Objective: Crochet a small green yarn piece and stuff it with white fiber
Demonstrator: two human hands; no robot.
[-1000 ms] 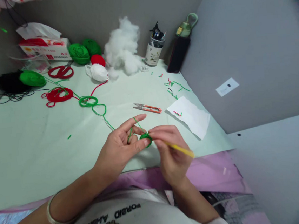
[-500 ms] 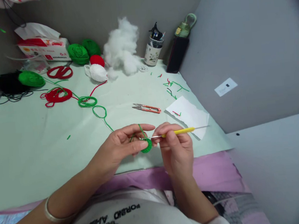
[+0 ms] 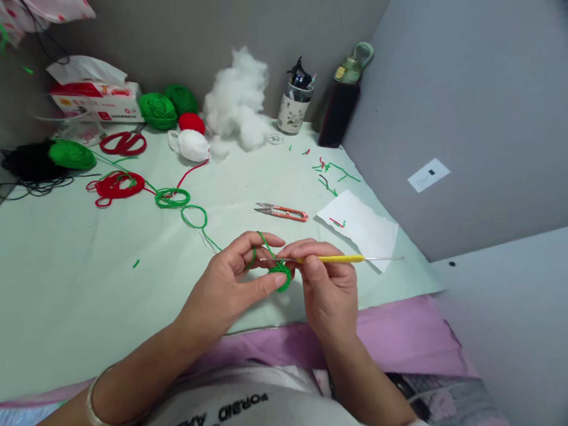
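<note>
Between the thumb and fingers of my left hand [image 3: 239,271] is a small round green crochet piece [image 3: 283,278]. Green yarn [image 3: 266,245] loops over my left index finger and runs down to the piece. My right hand [image 3: 328,282] is closed around the yellow handle of a crochet hook [image 3: 341,259]. The hook's thin metal tip reaches left past the top of the piece, by the taut yarn. Whether a loop sits on the tip is too small to tell. The yarn trails from my left hand to a loose green coil [image 3: 194,216] on the table.
Thread snips [image 3: 284,211] lie just beyond my hands, beside a torn white paper [image 3: 360,226]. Farther back are red scissors [image 3: 124,144], green yarn balls [image 3: 158,111], white stuffing [image 3: 238,103], a pen cup [image 3: 295,108] and a dark bottle [image 3: 339,110]. Grey partitions [image 3: 453,89] enclose the table.
The hook has slid left, so its tip now extends past the green piece, and my right hand has come closer to my left. The camera view has shifted slightly.
</note>
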